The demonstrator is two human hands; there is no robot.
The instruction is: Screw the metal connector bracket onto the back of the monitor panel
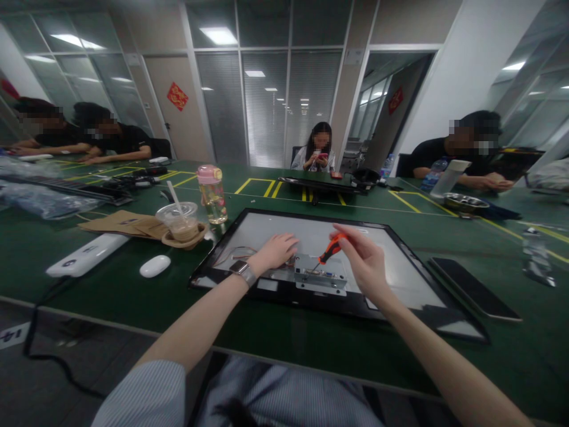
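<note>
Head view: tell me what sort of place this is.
Probably an office room used as an electronics repair or assembly bench: glass partition walls, a long green table marked with yellow tape, and the right hand holding an orange screwdriver over an opened monitor panel.

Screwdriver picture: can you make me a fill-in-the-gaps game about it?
1. The right hand holds a screwdriver with an ____ handle.
2. The left hand, resting on the monitor panel, has a ____ on its wrist.
3. Beside the cup with a straw stands a bottle with a ____ lid.
Missing words: orange; watch; pink.
</note>
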